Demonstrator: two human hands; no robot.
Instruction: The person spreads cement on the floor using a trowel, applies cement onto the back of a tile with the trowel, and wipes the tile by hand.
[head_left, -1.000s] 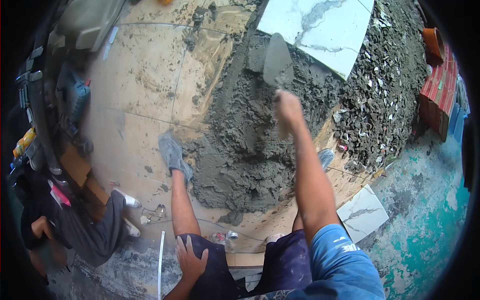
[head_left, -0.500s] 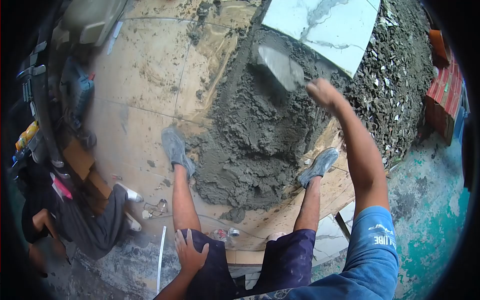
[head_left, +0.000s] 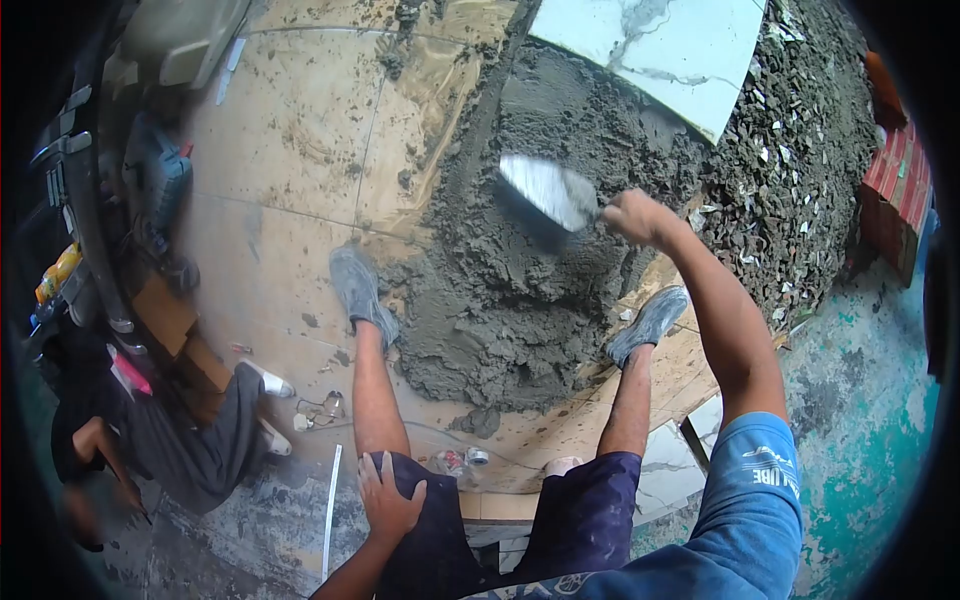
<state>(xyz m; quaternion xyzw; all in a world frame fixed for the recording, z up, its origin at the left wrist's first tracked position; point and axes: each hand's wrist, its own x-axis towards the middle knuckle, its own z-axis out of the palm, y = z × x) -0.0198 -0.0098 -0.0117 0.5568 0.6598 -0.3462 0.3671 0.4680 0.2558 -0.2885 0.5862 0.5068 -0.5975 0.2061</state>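
My right hand (head_left: pixel 640 218) is closed round the handle of a trowel (head_left: pixel 548 192), whose bright blade points left over the wet grey mortar (head_left: pixel 500 310). Motion blurs the blade a little, and the fist hides the handle. Beyond the trowel, a white marbled tile (head_left: pixel 660 50) lies along the upper edge of the mortar. My left hand (head_left: pixel 388 500) rests on my left knee with its fingers spread, holding nothing.
Rubble (head_left: pixel 780 170) is heaped at the right beside red boxes (head_left: pixel 897 185). A person in grey trousers (head_left: pixel 205 450) sits at the lower left. My feet stand either side of the mortar. A blue case (head_left: pixel 168 180) is at the left.
The trowel has come down from beside the marbled tile to the middle of the mortar, and its blade has turned to point left. My left hand has stayed on the knee.
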